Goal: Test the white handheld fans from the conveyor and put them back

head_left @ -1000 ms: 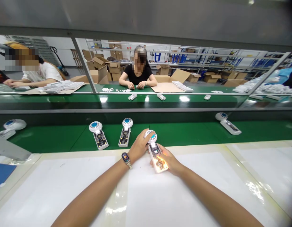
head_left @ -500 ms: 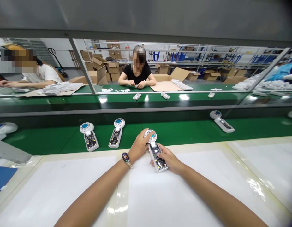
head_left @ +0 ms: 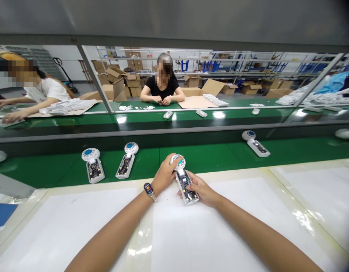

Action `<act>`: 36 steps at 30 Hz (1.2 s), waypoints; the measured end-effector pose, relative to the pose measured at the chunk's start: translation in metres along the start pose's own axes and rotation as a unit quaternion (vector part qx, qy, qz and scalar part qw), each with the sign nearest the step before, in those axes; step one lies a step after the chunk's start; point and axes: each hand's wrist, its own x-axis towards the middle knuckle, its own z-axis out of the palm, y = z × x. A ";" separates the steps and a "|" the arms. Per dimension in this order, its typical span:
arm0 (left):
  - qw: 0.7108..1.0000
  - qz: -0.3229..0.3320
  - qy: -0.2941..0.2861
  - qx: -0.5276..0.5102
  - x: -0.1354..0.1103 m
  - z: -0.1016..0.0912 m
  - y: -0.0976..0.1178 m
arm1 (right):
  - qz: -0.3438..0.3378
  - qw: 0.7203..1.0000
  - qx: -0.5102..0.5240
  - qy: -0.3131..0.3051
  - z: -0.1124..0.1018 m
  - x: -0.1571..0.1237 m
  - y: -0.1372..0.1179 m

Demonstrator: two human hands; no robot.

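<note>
Both my hands hold one white handheld device [head_left: 190, 197] with a round, blue-centred head and an open body showing a dark circuit board. My left hand [head_left: 163, 174], with a watch on the wrist, is closed around the head. My right hand [head_left: 202, 190] grips the body from the right, thumb on the circuit board; its other fingers are partly hidden underneath. The device is tilted over the near edge of the green belt. Like devices lie on that belt: one at far left [head_left: 94, 171], another beside it [head_left: 125, 166], and one on the right [head_left: 258, 148].
A white-covered worktop [head_left: 219, 234] lies under my forearms, with a blue sheet [head_left: 3, 217] at left. A metal rail [head_left: 151, 133] runs behind the near belt. Across it, co-workers sit by white casings [head_left: 215, 99] and cardboard. A grey shelf [head_left: 174, 22] hangs overhead.
Devices on the near belt have shifted left, while white casings on the far belt have moved slightly right. My hands keep the same hold. The co-worker at left has reached toward the belt.
</note>
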 end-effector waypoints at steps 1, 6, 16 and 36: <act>1.000 -0.001 -0.001 -0.001 0.000 0.000 0.000 | 0.000 1.000 0.001 0.000 0.000 0.000 0.000; 1.000 -0.008 -0.007 -0.002 0.001 -0.001 0.001 | -0.003 1.000 0.005 -0.006 -0.001 0.000 -0.001; 1.000 -0.008 -0.005 0.000 0.001 0.000 -0.002 | -0.003 1.000 0.006 -0.004 0.000 0.000 -0.002; 1.000 -0.016 -0.019 -0.017 0.000 -0.001 -0.002 | 0.007 1.000 0.014 0.006 -0.002 0.001 0.000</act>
